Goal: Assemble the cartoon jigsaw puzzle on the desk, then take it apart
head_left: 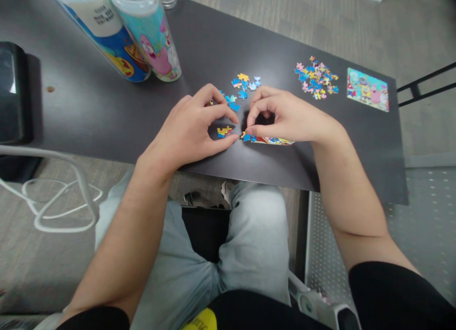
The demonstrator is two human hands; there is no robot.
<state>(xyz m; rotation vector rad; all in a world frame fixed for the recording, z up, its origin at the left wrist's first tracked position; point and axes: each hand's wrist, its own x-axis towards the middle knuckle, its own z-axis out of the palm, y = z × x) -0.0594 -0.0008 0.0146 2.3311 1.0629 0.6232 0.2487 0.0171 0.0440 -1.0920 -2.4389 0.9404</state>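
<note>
My right hand (272, 114) pinches a small blue and yellow jigsaw puzzle piece (246, 136) at the left end of a joined puzzle strip (274, 140). Part of that strip is hidden under the hand. My left hand (199, 126) rests on the table with thumb and forefinger apart, nothing between the tips. Close to its thumb lies a yellow and blue puzzle piece (224, 131). Loose blue, yellow and white pieces (242, 85) are scattered just beyond both hands, some partly covered by my left fingers.
A pile of mixed puzzle pieces (316, 78) and a cartoon picture card (368, 89) lie at the right of the dark table (221, 40). Two printed cylindrical containers (149, 40) stand at the back left. A black device (13, 92) sits at the left edge, near a white cable (78, 178).
</note>
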